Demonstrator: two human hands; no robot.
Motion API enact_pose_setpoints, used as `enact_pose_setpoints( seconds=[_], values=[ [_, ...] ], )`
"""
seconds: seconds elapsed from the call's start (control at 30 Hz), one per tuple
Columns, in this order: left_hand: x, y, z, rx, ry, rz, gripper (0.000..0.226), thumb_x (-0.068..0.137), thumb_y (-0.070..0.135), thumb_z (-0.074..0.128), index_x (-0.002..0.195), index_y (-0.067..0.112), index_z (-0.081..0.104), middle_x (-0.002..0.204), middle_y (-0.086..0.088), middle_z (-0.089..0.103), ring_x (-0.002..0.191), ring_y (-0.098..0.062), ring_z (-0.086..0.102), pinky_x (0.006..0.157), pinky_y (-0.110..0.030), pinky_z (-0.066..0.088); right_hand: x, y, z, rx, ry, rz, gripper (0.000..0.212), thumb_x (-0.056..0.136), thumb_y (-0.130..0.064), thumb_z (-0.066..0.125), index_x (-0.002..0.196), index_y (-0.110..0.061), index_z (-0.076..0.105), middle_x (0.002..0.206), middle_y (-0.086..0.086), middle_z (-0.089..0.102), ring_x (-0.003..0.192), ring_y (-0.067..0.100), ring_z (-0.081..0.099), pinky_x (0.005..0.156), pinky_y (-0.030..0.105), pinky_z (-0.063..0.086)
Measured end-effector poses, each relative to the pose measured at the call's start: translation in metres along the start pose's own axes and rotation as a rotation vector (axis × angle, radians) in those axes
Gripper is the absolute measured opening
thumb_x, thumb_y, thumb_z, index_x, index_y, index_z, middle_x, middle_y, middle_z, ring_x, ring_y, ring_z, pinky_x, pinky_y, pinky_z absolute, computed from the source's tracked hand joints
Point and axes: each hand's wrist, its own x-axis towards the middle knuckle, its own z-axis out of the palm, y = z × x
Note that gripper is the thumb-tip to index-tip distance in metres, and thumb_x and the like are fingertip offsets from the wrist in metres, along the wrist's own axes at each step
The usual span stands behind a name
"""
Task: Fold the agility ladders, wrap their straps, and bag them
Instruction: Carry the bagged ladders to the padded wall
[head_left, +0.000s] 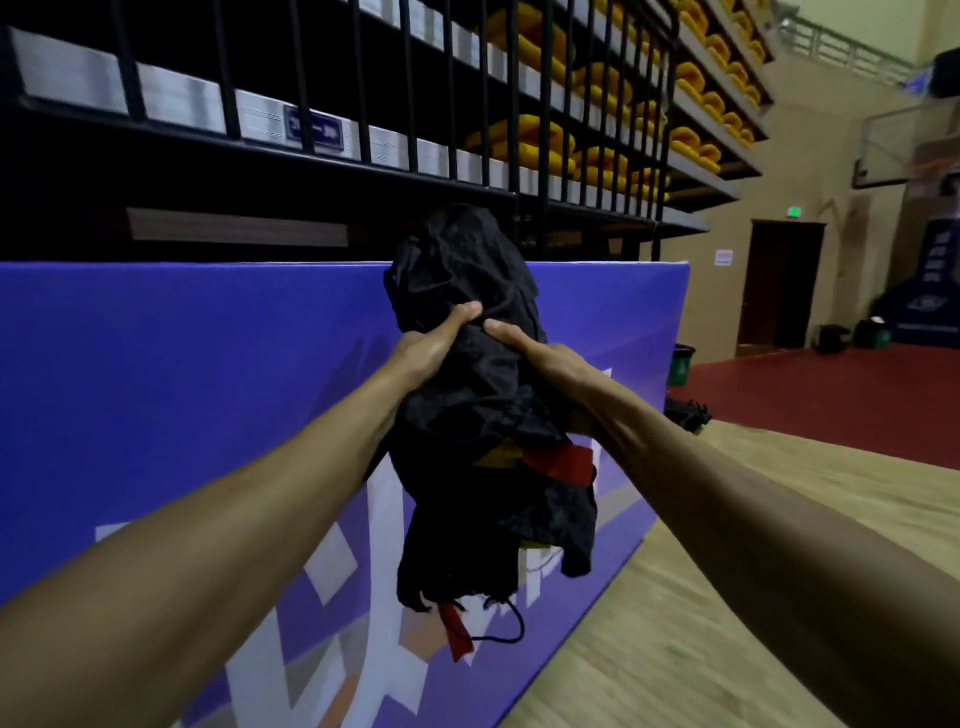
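Black crumpled fabric makes up the drawstring bag (483, 374), held up in the air between both hands in front of a purple padded wall (182, 374). What fills the bag is mostly hidden; only a red strap (563, 462) and a bit of yellow (496, 457) show through a gap at its lower half, and another red strap end (457, 634) hangs out beside a thin black cord (511, 623) at the bottom opening. The left hand (431, 348) has its grip closed on the bag's left side, thumb pressed over the cloth, its fingers hidden behind the bag. The right hand (524, 353) does likewise on the right side, thumb on top, fingers out of sight.

Above the pad stand black railings (415, 104) and tiers of yellow seats (535, 140), blurred. To the right lie a wooden floor (701, 597), a red floor (831, 395), a dark doorway (784, 286) and a green bin (680, 364); a dark object on the floor by the pad's corner is too blurred to identify.
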Motion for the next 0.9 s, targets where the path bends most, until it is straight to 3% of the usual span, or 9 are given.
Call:
enact_pose_setpoints(
  seconds=[0.1, 0.17, 0.33, 0.47, 0.63, 0.77, 0.9],
  values=[
    [0.005, 0.009, -0.001, 0.026, 0.062, 0.012, 0.069, 0.088, 0.055, 0.066, 0.137, 0.006, 0.056, 0.128, -0.007, 0.059, 0.099, -0.018, 0.052, 0.084, -0.026, 0.037, 0.018, -0.006, -0.001, 0.014, -0.062, -0.016, 0.070, 0.076, -0.052, 0.080, 0.123, -0.002, 0.062, 0.105, 0.009, 0.076, 0.092, 0.024, 0.075, 0.085, 0.036, 0.059],
    [0.011, 0.013, -0.006, 0.046, 0.109, 0.016, 0.072, 0.087, 0.057, 0.067, 0.137, 0.006, 0.056, 0.134, -0.008, 0.059, 0.100, -0.019, 0.053, 0.084, -0.026, 0.038, 0.034, -0.007, 0.002, 0.008, -0.113, -0.027, 0.075, 0.074, -0.053, 0.081, 0.126, -0.002, 0.061, 0.107, 0.010, 0.075, 0.095, 0.025, 0.074, 0.093, 0.040, 0.057],
    [0.021, 0.018, -0.025, 0.076, 0.227, 0.005, 0.073, 0.087, 0.058, 0.065, 0.138, 0.007, 0.055, 0.130, -0.007, 0.059, 0.098, -0.018, 0.051, 0.083, -0.026, 0.037, 0.067, -0.014, 0.019, -0.018, -0.206, -0.046, 0.091, 0.061, -0.061, 0.085, 0.125, -0.002, 0.061, 0.106, 0.011, 0.076, 0.095, 0.028, 0.074, 0.093, 0.043, 0.057],
    [0.034, 0.018, -0.044, 0.092, 0.284, 0.009, 0.076, 0.088, 0.059, 0.064, 0.141, 0.006, 0.051, 0.139, -0.010, 0.056, 0.096, -0.019, 0.050, 0.083, -0.027, 0.036, 0.093, -0.018, 0.038, -0.015, -0.271, -0.058, 0.075, 0.072, -0.056, 0.081, 0.120, -0.002, 0.063, 0.104, 0.011, 0.076, 0.092, 0.025, 0.075, 0.088, 0.039, 0.059],
    [0.056, 0.011, -0.065, 0.116, 0.298, -0.036, 0.081, 0.088, 0.062, 0.061, 0.145, 0.006, 0.048, 0.143, -0.011, 0.054, 0.102, -0.022, 0.052, 0.084, -0.028, 0.036, 0.125, -0.014, 0.060, 0.006, -0.327, -0.043, 0.076, 0.072, -0.054, 0.083, 0.124, -0.002, 0.062, 0.106, 0.011, 0.075, 0.094, 0.026, 0.074, 0.091, 0.042, 0.058],
    [0.084, 0.010, -0.070, 0.148, 0.322, -0.062, 0.085, 0.086, 0.066, 0.060, 0.145, 0.006, 0.047, 0.144, -0.011, 0.053, 0.124, -0.029, 0.055, 0.086, -0.030, 0.036, 0.152, -0.011, 0.063, 0.036, -0.339, -0.039, 0.072, 0.072, -0.053, 0.082, 0.121, -0.003, 0.063, 0.105, 0.011, 0.076, 0.093, 0.026, 0.075, 0.089, 0.040, 0.059],
    [0.116, 0.018, -0.062, 0.139, 0.309, -0.039, 0.087, 0.085, 0.066, 0.063, 0.144, 0.005, 0.048, 0.142, -0.011, 0.055, 0.124, -0.029, 0.056, 0.090, -0.031, 0.040, 0.186, -0.021, 0.053, 0.027, -0.337, -0.046, 0.077, 0.070, -0.055, 0.083, 0.125, -0.005, 0.063, 0.107, 0.011, 0.075, 0.095, 0.027, 0.074, 0.087, 0.039, 0.059]
  ],
)
